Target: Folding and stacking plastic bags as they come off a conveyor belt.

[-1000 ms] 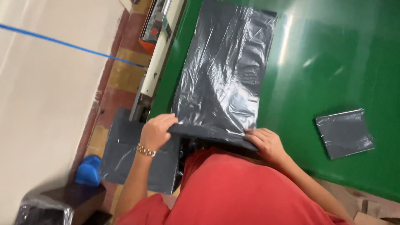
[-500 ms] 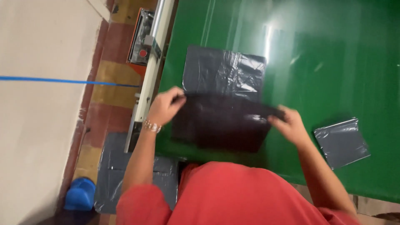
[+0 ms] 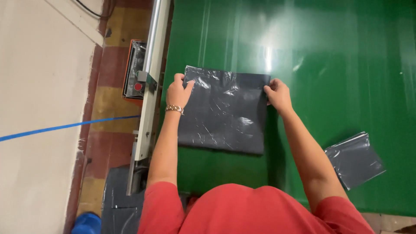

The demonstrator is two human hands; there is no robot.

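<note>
Head view. Change from half a second ago: the dark grey plastic bag (image 3: 223, 113) no longer hangs lifted and half folded between the hands; it now lies flat as one folded rectangle on the green table (image 3: 329, 56), and both hands have moved out to its far corners.

Left hand (image 3: 177, 92): at the bag's far left corner, fingers closed on the edge, thumb pressed on top of the film. A beaded bracelet (image 3: 174, 108) sits on that wrist.

Right hand (image 3: 278, 94): at the far right corner, fingers curled shut, pinching the bag's edge.

The bag spans the gap between the two hands, its near edge toward the red shirt (image 3: 255, 210).

Nearby: a second, smaller folded grey bag (image 3: 354, 159) well apart to the right; a metal rail (image 3: 149, 78) along the table's left edge.
</note>
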